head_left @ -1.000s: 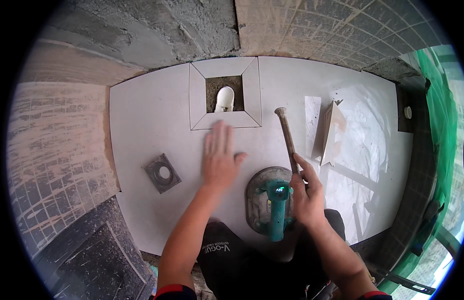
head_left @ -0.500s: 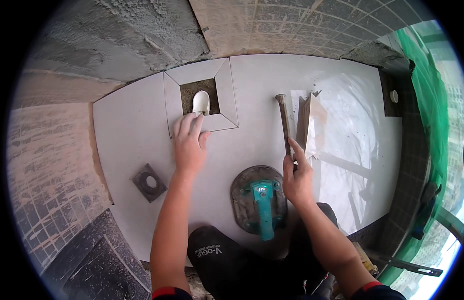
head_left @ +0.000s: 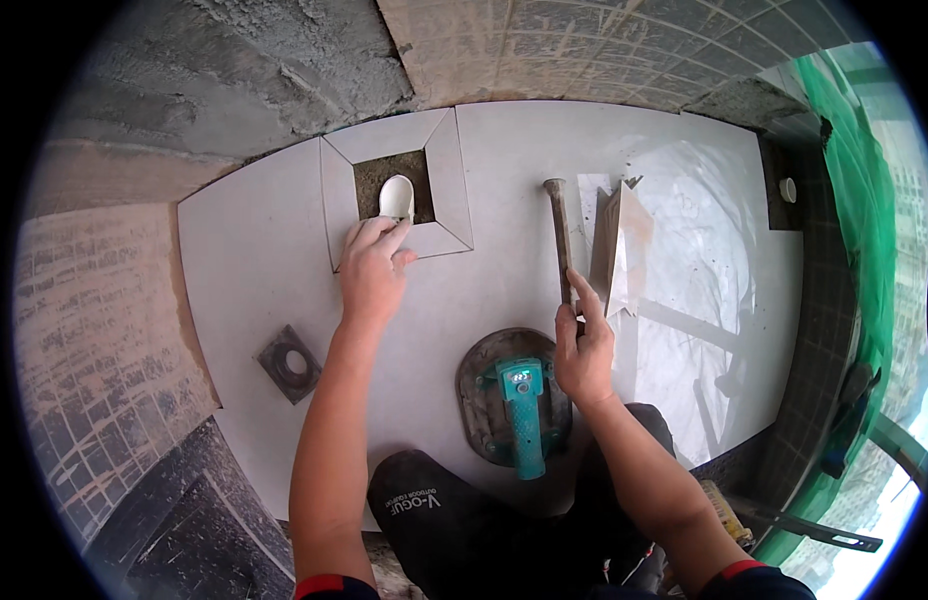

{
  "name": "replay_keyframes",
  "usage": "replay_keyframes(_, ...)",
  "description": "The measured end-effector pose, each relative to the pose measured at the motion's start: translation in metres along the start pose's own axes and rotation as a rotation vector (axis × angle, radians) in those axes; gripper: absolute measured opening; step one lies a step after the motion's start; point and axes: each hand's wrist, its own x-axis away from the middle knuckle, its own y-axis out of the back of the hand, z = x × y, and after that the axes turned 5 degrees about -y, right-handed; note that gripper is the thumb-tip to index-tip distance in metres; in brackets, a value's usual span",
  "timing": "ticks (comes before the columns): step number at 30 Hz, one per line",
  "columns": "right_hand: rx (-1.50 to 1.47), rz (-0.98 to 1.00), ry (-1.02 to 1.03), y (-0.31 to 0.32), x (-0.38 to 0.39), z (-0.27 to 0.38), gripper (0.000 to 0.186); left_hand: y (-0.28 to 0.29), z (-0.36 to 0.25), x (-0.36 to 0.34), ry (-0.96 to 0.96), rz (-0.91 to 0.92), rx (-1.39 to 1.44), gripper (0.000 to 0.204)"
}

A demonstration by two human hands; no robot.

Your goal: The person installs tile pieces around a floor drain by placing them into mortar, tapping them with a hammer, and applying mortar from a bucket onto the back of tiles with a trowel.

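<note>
My left hand (head_left: pixel 372 270) reaches over the near edge of a square opening in the light floor tile (head_left: pixel 254 260). Its fingers are stretched forward with the thumb apart, and the fingertips meet the near end of a white plastic pipe (head_left: pixel 396 197). Whether they touch the pipe or just the tile edge is hard to tell. Mitred tile strips (head_left: pixel 446 180) frame this opening. In my right hand (head_left: pixel 586 350) is the lower part of a long brown rod-like tool (head_left: pixel 559 225) with a flared far end; the hand hides its near end.
A teal-handled suction plate (head_left: pixel 526 420) stands on the tile between my knees. At left lies a dark square drain piece (head_left: pixel 289 364) with a round hole. Folded cardboard (head_left: pixel 627 240) and clear plastic sheeting (head_left: pixel 689 290) lie at right, beside green netting (head_left: pixel 854 190).
The view has shifted slightly, moving everything a little left and up. Both hands keep nearly the same places; my right hand still holds the brown tool.
</note>
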Motion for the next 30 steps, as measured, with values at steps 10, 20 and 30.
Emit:
replay_keyframes(10, 0.025, -0.015, -0.097, -0.007, 0.001, 0.001, 0.040, -0.006, 0.001, 0.004, -0.007, -0.034, -0.040, 0.043)
replay_keyframes(20, 0.303, 0.036, -0.234, -0.004, -0.005, -0.016, 0.029, -0.047, -0.035, -0.026, 0.187, -0.226, -0.047, 0.041)
replay_keyframes(30, 0.317, 0.072, -0.282, 0.000, -0.007, -0.013, 0.029, -0.058, -0.052, -0.090, 0.768, 0.076, -0.031, 0.048)
